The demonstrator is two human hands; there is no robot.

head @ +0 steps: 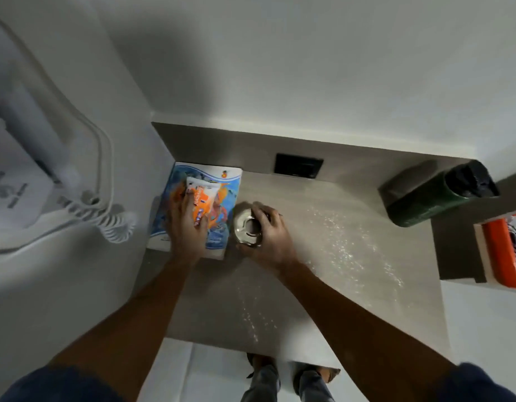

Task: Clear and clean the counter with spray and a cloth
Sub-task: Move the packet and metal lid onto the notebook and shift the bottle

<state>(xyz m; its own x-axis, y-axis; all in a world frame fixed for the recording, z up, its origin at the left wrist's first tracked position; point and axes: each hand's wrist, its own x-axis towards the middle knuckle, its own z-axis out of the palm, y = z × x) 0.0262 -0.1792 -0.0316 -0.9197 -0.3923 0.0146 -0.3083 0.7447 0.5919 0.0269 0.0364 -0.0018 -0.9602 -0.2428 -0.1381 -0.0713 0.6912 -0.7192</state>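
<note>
A blue and white illustrated book (222, 210) lies flat in the counter's far left corner. On it rests an orange and white packet (203, 198), and my left hand (184, 224) is closed over that packet. Just right of the book stands a round shiny metal container (245, 227); my right hand (268, 230) grips it from the right side. The grey counter (323, 256) carries scattered wet droplets to the right of my hands and toward the front edge. No spray bottle or cloth shows.
A dark green cylindrical bin with a black liner (436, 192) sits at the counter's far right. A black wall plate (298, 165) is on the backsplash. An orange box (503, 250) is on the right ledge. A white wall-mounted dryer with coiled cord (111, 224) hangs left.
</note>
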